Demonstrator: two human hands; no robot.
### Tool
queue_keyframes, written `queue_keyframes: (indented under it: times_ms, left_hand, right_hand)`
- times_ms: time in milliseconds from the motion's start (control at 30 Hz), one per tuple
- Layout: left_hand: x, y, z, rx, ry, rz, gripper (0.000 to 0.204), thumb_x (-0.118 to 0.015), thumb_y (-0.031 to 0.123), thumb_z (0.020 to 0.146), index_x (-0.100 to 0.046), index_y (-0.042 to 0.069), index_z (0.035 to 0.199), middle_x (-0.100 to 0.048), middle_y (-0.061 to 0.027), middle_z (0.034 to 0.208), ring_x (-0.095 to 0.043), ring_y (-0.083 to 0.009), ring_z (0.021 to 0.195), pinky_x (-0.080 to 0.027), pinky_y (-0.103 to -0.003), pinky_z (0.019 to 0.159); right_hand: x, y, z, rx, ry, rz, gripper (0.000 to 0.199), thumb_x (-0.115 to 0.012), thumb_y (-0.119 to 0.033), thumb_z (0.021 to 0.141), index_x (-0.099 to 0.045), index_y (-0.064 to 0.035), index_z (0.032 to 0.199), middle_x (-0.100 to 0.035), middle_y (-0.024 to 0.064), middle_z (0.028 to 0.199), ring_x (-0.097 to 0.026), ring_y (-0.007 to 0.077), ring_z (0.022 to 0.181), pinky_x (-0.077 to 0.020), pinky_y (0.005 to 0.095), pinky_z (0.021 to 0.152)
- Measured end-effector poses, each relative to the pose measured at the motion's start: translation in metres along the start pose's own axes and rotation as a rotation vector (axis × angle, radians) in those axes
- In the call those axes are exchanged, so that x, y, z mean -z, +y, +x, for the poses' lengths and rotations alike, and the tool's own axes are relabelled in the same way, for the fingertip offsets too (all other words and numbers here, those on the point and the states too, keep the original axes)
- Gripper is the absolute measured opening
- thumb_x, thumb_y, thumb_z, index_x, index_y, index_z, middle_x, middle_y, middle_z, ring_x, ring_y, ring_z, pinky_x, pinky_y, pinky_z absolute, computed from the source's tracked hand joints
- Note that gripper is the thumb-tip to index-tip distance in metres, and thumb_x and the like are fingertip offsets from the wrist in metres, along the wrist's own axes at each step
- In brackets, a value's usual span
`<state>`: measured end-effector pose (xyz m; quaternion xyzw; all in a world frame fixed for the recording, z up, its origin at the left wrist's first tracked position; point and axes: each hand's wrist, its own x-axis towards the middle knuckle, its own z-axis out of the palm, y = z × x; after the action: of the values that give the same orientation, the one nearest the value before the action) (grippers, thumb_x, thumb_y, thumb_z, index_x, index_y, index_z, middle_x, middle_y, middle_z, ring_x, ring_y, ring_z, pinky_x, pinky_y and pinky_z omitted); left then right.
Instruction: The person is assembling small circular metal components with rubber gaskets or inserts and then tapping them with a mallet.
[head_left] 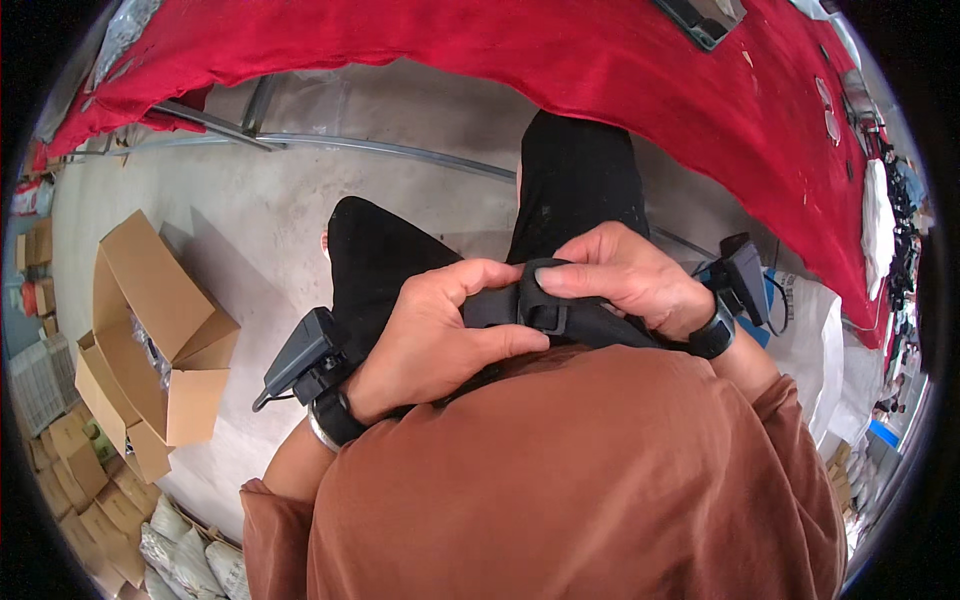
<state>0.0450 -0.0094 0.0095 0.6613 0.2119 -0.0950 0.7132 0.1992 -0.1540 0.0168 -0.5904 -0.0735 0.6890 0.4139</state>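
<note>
A wide black strap (490, 308) with a square black buckle (548, 318) lies across my lap, just in front of my brown shirt. My left hand (430, 325) pinches the strap on the left side of the buckle, index finger above and thumb along the lower edge. My right hand (625, 275) grips a folded part of the same strap at the buckle, its thumb pressed on top. The far fingers of both hands are hidden. A black device is strapped to each wrist. My legs in black trousers (578, 180) are beneath and beyond the hands.
A table with a red cloth (420, 35) spans the far side, on a metal frame (390, 152). On the floor at left stands an open cardboard box (155, 290); stacked cartons (95, 480) are behind it. White sacks (805, 340) sit at right. A dark tray-like object (695, 22) rests on the cloth.
</note>
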Motion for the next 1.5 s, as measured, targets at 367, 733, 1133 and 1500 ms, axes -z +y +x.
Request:
queue_keyframes:
  times_ms: [367,733,1133,1500]
  left_hand:
    - [-0.001,-0.011,-0.011,-0.143,0.101,0.18,0.035,-0.081,0.01,0.06,-0.064,0.004,0.091,-0.063,-0.0009,0.078,-0.055,-0.0067,0.07,-0.045,-0.021,0.065]
    - [0.008,-0.015,-0.009,0.029,-0.08,-0.195,0.044,-0.075,-0.001,0.063,-0.057,0.001,0.102,-0.062,-0.002,0.091,-0.057,-0.0066,0.078,-0.045,-0.021,0.071]
    - [0.007,-0.017,-0.004,0.207,-0.037,-0.549,0.025,-0.06,-0.001,0.077,-0.055,-0.004,0.101,-0.06,-0.0049,0.087,-0.058,-0.009,0.073,-0.048,-0.021,0.065]
    - [0.009,-0.023,-0.007,0.16,-0.029,-0.671,0.028,-0.059,-0.001,0.078,-0.05,-0.003,0.104,-0.057,-0.0076,0.097,-0.057,-0.0103,0.084,-0.047,-0.023,0.075]
  right_hand:
    - [0.02,-0.016,-0.008,0.35,-0.099,-0.502,0.023,-0.076,-0.016,0.071,-0.065,-0.0011,0.084,-0.061,0.0012,0.069,-0.053,0.0062,0.062,-0.042,0.0217,0.057]
    - [0.022,-0.007,-0.013,0.249,-0.025,-0.49,0.022,-0.076,-0.016,0.071,-0.061,-0.0013,0.076,-0.057,0.0008,0.066,-0.051,0.0086,0.062,-0.0409,0.0236,0.057]
    - [-0.022,-0.006,0.001,0.916,0.082,-1.026,0.037,-0.073,-0.024,0.067,-0.061,0.0002,0.091,-0.058,0.0168,0.08,-0.058,0.0342,0.077,-0.0476,0.0379,0.067]
    - [-0.021,-0.007,0.006,1.047,-0.082,-1.066,0.026,-0.07,-0.014,0.068,-0.052,-0.0024,0.084,-0.05,0.0141,0.075,-0.053,0.0334,0.068,-0.0446,0.0397,0.059]
